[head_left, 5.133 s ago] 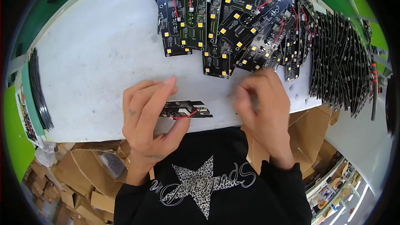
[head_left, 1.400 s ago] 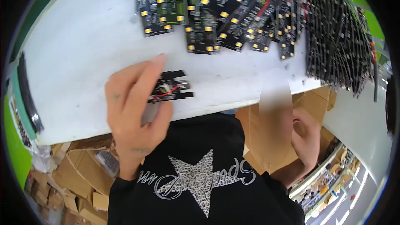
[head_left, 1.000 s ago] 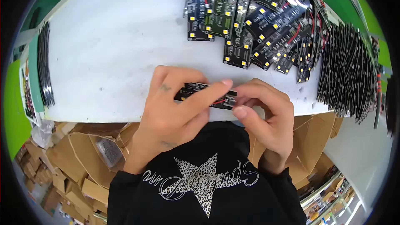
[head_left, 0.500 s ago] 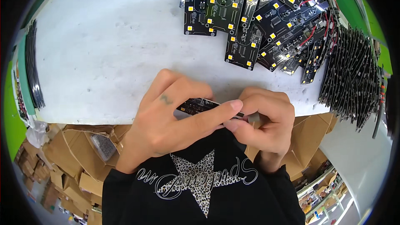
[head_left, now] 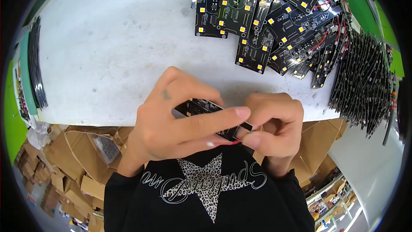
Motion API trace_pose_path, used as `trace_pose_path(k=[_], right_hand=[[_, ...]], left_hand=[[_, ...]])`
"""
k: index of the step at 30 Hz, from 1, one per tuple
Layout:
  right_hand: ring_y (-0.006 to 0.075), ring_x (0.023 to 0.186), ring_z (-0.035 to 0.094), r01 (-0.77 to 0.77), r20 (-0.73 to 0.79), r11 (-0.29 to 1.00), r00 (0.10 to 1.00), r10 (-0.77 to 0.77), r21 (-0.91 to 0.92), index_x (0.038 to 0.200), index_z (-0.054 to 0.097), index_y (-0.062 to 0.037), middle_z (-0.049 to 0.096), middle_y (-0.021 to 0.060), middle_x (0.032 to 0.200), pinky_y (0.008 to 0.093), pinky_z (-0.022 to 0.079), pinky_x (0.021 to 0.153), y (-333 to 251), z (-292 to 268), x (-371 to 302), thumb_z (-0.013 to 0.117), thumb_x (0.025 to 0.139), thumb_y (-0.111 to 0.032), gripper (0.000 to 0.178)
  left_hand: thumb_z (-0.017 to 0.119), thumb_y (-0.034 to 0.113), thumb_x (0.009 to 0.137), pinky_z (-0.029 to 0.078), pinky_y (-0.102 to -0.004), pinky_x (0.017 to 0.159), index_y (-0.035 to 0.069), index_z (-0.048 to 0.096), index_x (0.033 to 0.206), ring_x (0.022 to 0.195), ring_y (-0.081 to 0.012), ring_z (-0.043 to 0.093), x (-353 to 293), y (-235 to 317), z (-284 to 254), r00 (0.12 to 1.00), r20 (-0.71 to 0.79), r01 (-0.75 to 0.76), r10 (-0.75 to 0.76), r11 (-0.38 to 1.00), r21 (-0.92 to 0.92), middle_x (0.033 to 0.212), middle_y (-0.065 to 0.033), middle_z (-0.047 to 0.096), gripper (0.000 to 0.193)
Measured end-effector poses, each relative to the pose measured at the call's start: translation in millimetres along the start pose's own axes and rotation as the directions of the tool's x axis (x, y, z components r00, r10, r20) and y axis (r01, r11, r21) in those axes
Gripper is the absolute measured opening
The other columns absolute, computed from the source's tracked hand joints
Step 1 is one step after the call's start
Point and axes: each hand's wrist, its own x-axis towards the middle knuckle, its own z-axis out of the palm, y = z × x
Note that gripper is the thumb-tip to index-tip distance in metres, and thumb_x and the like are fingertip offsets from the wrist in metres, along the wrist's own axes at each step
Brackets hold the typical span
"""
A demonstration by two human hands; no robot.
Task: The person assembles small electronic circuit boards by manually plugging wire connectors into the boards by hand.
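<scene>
- Surface [head_left: 107,60]: near edge passes beneath the work; most room to move is far left.
- Pile of circuit boards [head_left: 236,15]: far right, apart from the hands.
- Left hand [head_left: 169,122]: fingers curled, gripping the board.
- Right hand [head_left: 277,124]: thumb and forefinger nearly together at the board's right end; can't tell if pinching.
- Board [head_left: 202,106]: tilted between both hands; best kept steady.
- Red wire [head_left: 231,143]: beside right thumb; guide gently, don't tug.
</scene>
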Motion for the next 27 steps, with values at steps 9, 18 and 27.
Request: trace_pose_path(k=[9, 18, 27], right_hand=[[0.0216, 0.073, 0.065, 0.074, -0.255, 0.831, 0.933, -0.253, -0.552, 0.092, 0.074, 0.0025, 0.070, 0.0144, 0.088, 0.0283, 0.050, 0.065, -2, -10, -12, 0.076, 0.071, 0.006, 0.022], [0.0267, 0.079, 0.062, 0.158, -0.111, 0.512, 0.883, -0.456, -0.845, 0.090, 0.073, -0.0030, 0.070, 0.0097, 0.092, 0.0333, 0.049, 0.066, 18, 4, -12, 0.079, 0.066, 0.007, 0.026], [0.0254, 0.081, 0.061, 0.183, -0.053, 0.470, 0.894, -0.445, -0.863, 0.093, 0.074, -0.0080, 0.067, 0.0059, 0.093, 0.0341, 0.049, 0.065, 18, 2, -4, 0.083, 0.068, 0.002, 0.028]], left_hand=[[0.088, 0.020, 0.063, 0.045, -0.0334, 0.071, 0.009, 0.076, 0.114, 0.083, -0.0234, 0.057, 5, 2, -4, 0.998, -0.066, -0.004, 0.002, 1.000, -0.024, 0.099, -0.0087, 0.066, 0.054], [0.085, 0.006, 0.063, 0.048, -0.0445, 0.096, 0.004, 0.070, 0.120, 0.114, -0.0371, 0.058, -4, 6, -50, 0.972, -0.221, 0.184, -0.077, 0.837, 0.515, 0.118, -0.0138, 0.065, 0.059], [0.081, 0.006, 0.077, 0.048, -0.0366, 0.099, 0.014, 0.069, 0.128, 0.119, -0.0275, 0.057, 58, -8, -110, 0.995, -0.088, 0.047, 0.035, 0.619, 0.784, 0.126, -0.0078, 0.064, 0.053]])
